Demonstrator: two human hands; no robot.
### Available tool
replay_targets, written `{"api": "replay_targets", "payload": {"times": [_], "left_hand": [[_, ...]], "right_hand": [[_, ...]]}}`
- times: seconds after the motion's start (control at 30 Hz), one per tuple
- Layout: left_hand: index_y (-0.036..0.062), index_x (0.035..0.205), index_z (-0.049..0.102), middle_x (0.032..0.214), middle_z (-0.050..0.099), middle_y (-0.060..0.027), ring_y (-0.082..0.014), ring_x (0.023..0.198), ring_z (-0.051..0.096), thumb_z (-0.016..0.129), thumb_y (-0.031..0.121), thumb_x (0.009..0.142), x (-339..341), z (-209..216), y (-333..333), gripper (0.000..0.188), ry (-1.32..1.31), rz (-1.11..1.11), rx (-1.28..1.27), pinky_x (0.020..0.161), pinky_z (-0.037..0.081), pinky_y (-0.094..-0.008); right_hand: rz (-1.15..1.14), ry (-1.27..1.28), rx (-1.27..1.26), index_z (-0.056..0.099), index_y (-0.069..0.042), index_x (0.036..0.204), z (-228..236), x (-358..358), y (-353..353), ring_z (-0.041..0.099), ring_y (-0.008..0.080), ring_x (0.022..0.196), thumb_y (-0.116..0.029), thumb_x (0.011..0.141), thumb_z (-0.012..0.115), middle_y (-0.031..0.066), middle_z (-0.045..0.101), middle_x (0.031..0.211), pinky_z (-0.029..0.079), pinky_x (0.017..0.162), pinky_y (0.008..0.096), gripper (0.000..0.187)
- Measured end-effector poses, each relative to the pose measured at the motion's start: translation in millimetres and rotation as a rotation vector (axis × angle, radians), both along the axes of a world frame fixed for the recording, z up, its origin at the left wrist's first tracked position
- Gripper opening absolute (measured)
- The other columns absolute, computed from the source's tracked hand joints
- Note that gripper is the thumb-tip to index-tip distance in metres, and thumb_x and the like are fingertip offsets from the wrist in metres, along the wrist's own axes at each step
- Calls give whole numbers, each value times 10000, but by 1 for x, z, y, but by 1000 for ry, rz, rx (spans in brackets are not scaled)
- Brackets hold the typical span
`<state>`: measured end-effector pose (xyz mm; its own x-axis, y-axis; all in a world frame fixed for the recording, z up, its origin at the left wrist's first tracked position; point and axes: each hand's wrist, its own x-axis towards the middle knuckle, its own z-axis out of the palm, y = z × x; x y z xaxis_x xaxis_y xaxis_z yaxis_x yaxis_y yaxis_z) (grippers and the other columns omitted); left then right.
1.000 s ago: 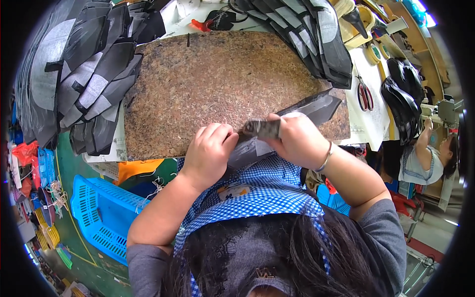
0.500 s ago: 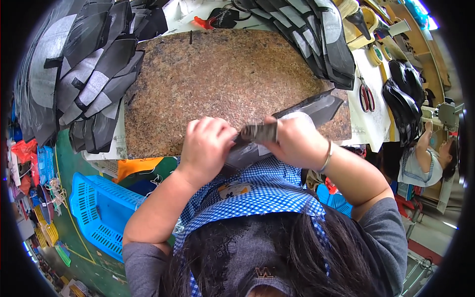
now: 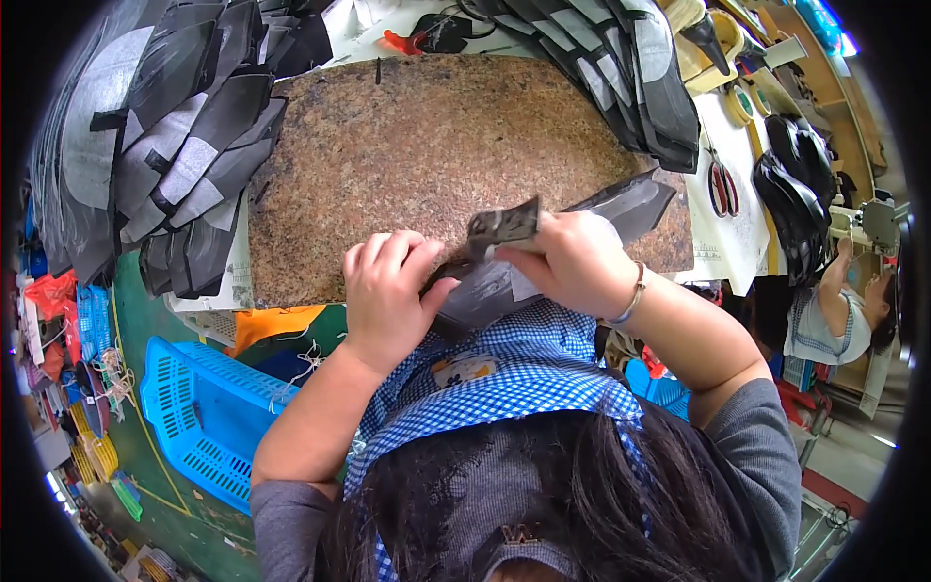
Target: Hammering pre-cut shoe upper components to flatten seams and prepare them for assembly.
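Note:
A black flat piece (image 3: 483, 295), like a cut leather or shoe-upper part, lies slantwise over the near edge of a speckled brown stone slab (image 3: 407, 145). Its pointed far end reaches out to the right beyond my right hand. My left hand (image 3: 386, 296) grips the piece's left edge between thumb and curled fingers. In my right hand (image 3: 582, 260) is a small hammer (image 3: 502, 229) with a worn metal head, held just above the piece near my left thumb. My palm hides its handle.
Overlapping black pieces with grey patches (image 3: 194, 145) are piled at left, with another stack (image 3: 621, 78) at back right. Red-handled scissors (image 3: 722, 186) lie on the right. A blue basket (image 3: 199, 417) stands below left. Another person (image 3: 824, 315) sits at far right.
The hammer head has risen and tilted above the black piece. My left hand has shifted slightly left, its thumb now apart from the hammer.

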<state>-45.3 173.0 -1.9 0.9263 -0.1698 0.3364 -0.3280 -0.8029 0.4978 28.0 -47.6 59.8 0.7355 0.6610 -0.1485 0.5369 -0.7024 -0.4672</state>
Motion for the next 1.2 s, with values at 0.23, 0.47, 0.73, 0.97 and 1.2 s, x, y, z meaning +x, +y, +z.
{"api": "replay_targets", "payload": {"times": [0.23, 0.47, 0.73, 0.97, 1.2], "left_hand": [[104, 849, 668, 907, 639, -13, -247, 895, 592, 797, 178, 713, -6, -5, -8, 201, 68, 41, -103, 814, 411, -407], [86, 901, 653, 1015, 601, -44, -251, 1008, 559, 668, 160, 826, -26, -8, -24, 106, -117, 49, 162, 906, 392, -494], [19, 954, 630, 993, 565, -72, -247, 1025, 552, 636, 172, 834, -37, -3, -27, 194, -138, -36, 528, 976, 392, -502], [96, 1001, 634, 1026, 581, -54, -278, 1033, 557, 753, 279, 796, -29, 1, -10, 300, 4, 117, 5, 930, 401, -446], [66, 1194, 611, 1159, 606, -120, -332, 1057, 565, 827, 249, 710, -11, -5, -10, 560, 31, -40, 9, 908, 417, -440]], "right_hand": [[15, -67, 65, 552, -57, 939, -3, -5, 4, 629, 379, 565, -281, 880, 678, 158, 603, 613, 482, 505, 471, 263], [26, -54, 158, 500, -40, 934, -7, -16, 4, 642, 386, 611, -196, 864, 657, 167, 607, 658, 499, 542, 490, 232], [44, -210, 266, 499, -24, 917, -7, -15, 8, 638, 355, 586, -163, 841, 642, 146, 621, 696, 502, 518, 465, 213], [-137, -397, 276, 604, -127, 836, -14, 6, -17, 656, 301, 627, -147, 798, 684, 74, 641, 700, 512, 562, 418, 91], [185, -406, 125, 534, -51, 875, -37, 51, -118, 596, 336, 873, -118, 562, 761, 115, 571, 865, 447, 868, 399, 393]]}}
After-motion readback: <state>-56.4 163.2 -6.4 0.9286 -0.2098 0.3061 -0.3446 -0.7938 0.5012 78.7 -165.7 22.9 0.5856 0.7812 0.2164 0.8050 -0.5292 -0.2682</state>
